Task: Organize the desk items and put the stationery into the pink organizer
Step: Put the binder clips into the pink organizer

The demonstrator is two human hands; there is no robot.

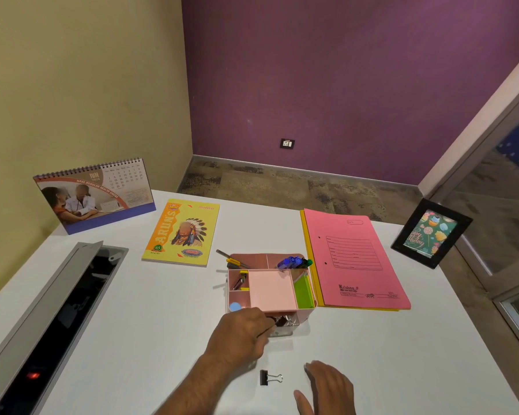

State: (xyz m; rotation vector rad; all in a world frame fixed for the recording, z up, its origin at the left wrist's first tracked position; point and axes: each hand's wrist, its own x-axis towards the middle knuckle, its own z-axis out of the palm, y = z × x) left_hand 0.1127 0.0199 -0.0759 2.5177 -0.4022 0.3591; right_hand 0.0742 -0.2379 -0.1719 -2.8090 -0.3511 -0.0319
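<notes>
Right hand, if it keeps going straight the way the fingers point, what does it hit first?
Probably the binder clip: the right hand lies open on the desk with fingers aimed left toward it. Depth is uncertain.

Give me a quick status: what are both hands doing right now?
Left hand pinching a binder clip at the pink plastic organizer's clear front drawer. Right hand open, resting on the white desk. One black binder clip still loose between them. Nothing blocking.
</notes>
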